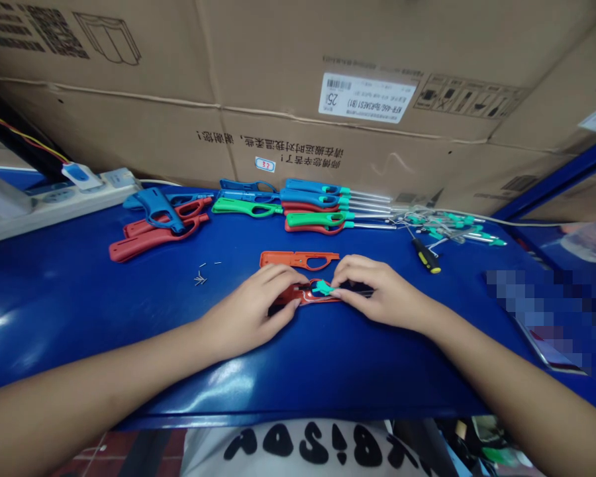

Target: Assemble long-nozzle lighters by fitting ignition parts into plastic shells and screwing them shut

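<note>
My left hand (251,311) is closed on the body of a red lighter shell half (289,294), which lies low over the blue table. My right hand (385,291) pinches a teal-green trigger piece (322,287) at the shell's trigger loop. Part of a thin dark rod shows beneath the right fingers; its far end is hidden. Just behind both hands rests an orange-red shell half (278,259), its inner side up. Several small metal pins or screws (199,279) lie to the left of my left hand.
Several blue and red lighter shells (144,245) are piled at back left. Lighters with metal tubes (315,218) and a green shell (243,208) lie along the back. Farther right are teal-tipped tubes with wires (457,225), a screwdriver (426,256) and a phone-like device (546,331). A cardboard box (278,79) stands behind.
</note>
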### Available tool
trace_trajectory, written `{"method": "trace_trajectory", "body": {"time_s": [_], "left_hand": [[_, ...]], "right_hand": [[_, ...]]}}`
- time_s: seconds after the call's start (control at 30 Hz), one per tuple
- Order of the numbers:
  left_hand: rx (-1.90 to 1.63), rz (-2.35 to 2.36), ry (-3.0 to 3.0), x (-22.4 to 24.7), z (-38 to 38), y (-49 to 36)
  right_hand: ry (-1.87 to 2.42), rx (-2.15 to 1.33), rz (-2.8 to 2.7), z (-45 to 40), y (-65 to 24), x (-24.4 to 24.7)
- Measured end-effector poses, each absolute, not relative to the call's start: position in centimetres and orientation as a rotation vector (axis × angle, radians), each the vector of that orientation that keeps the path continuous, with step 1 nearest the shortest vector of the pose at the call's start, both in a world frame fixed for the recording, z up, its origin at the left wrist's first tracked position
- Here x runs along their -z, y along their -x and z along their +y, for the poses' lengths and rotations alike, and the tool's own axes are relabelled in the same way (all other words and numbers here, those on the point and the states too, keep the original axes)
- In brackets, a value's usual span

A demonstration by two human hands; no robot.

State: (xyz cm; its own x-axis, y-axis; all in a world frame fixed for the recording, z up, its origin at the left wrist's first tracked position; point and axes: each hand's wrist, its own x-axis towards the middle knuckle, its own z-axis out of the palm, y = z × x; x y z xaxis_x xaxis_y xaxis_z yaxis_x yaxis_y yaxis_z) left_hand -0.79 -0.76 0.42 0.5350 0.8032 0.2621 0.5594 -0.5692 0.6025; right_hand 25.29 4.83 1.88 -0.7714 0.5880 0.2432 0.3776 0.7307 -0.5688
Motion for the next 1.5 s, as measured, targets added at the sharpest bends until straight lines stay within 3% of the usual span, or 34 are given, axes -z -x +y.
{"method": "trace_trajectory", "body": {"time_s": [0.43,0.73,1.13,1.5], "left_hand": [[-0.765,1.135,-2.287,0.3,-0.6,0.6],[-0.735,1.140,-2.215,0.1,-0.8,0.5],[-0.699,1.146,-2.146,-0.4,-0.7,0.3],[-0.695,1.151,-2.160,-0.2,-0.7,0.2]], "right_hand": [[0.685,-0.091,-2.883,4.1,-25.2,-2.5],[0.691,-0.313,-2.768,4.1,-24.6,-1.1],[0.569,-0.072,-2.775,3.6,-24.4,-0.9],[0.601,-0.170,-2.783,3.5,-24.2,-1.0]]}}
